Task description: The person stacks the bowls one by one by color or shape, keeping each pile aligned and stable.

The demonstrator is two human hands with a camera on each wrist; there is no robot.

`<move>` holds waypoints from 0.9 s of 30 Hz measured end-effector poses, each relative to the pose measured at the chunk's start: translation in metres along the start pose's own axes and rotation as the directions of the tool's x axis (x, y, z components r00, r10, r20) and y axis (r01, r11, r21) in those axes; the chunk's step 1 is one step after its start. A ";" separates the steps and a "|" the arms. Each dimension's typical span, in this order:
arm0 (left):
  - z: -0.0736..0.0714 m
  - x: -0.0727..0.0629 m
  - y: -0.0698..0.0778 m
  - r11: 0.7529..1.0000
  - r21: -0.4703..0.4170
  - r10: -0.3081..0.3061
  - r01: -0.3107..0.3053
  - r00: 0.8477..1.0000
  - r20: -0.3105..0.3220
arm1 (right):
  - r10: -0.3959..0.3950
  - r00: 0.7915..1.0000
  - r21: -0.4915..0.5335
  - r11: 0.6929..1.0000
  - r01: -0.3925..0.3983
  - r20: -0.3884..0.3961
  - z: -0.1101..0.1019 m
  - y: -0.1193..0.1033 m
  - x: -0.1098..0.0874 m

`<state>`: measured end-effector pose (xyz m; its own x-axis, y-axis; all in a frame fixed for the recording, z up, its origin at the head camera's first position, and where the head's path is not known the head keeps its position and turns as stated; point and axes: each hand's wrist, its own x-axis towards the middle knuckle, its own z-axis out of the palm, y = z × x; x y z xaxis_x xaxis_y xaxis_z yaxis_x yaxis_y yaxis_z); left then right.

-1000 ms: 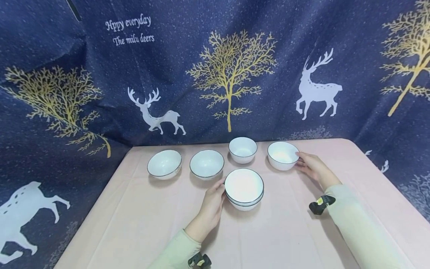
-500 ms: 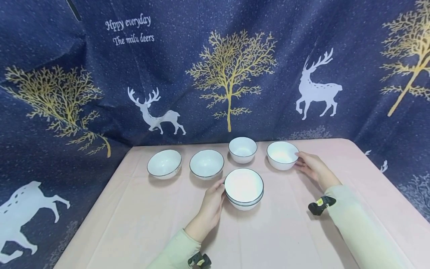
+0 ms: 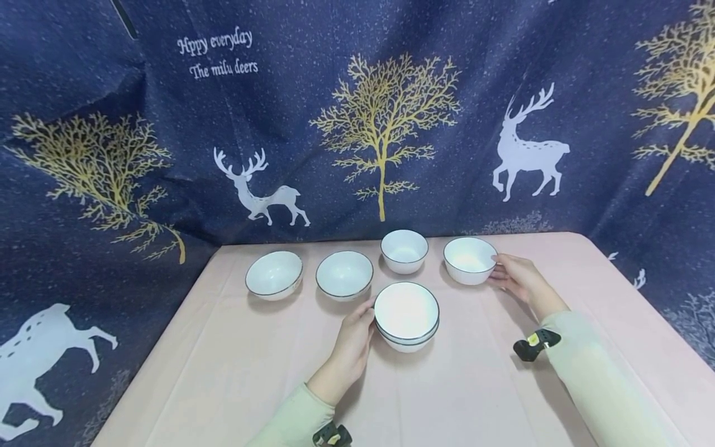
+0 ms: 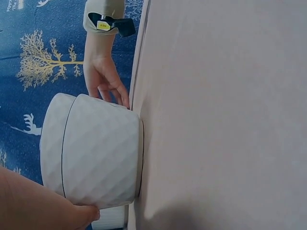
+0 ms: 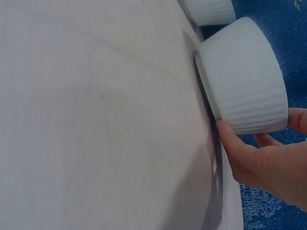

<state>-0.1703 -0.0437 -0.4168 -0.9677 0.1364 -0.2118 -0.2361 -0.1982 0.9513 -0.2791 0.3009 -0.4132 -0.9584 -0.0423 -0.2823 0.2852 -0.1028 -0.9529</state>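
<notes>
- Worktop (image 3: 234, 385), pale pink cover; all bowls stand upright, mouths up.
- Left hand (image 3: 352, 341): nearest. Thumb along the near wall of the stack, other fingers mostly hidden behind it; reads as a side grip.
- Two nested faceted bowls (image 3: 406, 313), dark-rimmed, in the left hand's hold at the middle of the worktop. Base hard to judge: resting or barely raised, cannot tell.
- Right hand (image 3: 522, 280): fingers pinching the side of the ribbed bowl (image 3: 470, 263), one at the rim, one down by the foot. Bowl sits near the back edge; contact with the worktop not certain.
- Back row, untouched: small ribbed bowl (image 3: 404, 251) just behind the stack; centre-left bowl (image 3: 344, 275) near the left hand; far-left bowl (image 3: 274, 275).
- Farthest: blue deer-print backdrop (image 3: 436, 31).
- Step in hand (judgement): gathering bowls into one stack; left steadies, right secures the next one.
- Next move calls for (judgement): raising the ribbed bowl level, clear of the stack's top rim, then centring it, with the left hand kept still.
</notes>
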 end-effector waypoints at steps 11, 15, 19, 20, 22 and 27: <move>-0.001 0.000 -0.002 1.000 0.005 0.003 -0.003 1.000 0.001 | 0.007 1.000 0.053 0.999 -0.006 -0.010 0.001 0.001 -0.003; -0.001 0.000 -0.002 1.000 -0.005 0.011 -0.011 1.000 0.001 | 0.004 1.000 0.056 0.998 -0.003 -0.017 0.003 0.000 -0.006; 0.000 -0.001 -0.002 1.000 -0.012 0.016 -0.016 1.000 0.003 | -0.021 1.000 0.068 0.997 0.022 -0.016 0.002 0.001 -0.008; 0.000 -0.001 -0.002 1.000 -0.012 0.016 -0.016 1.000 0.003 | -0.027 1.000 0.079 0.996 0.028 -0.013 0.001 0.001 -0.007; 0.000 -0.001 -0.002 1.000 -0.012 0.015 -0.015 1.000 0.003 | -0.042 0.999 0.110 0.993 0.042 0.002 -0.001 0.002 -0.006; 0.000 -0.001 -0.002 1.000 -0.007 0.012 -0.012 1.000 -0.003 | -0.052 0.999 0.127 0.991 0.050 0.009 0.004 0.001 -0.009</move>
<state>-0.1692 -0.0435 -0.4186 -0.9708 0.1312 -0.2007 -0.2248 -0.2070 0.9522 -0.2700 0.2968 -0.4111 -0.9717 -0.0461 -0.2315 0.2358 -0.2299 -0.9442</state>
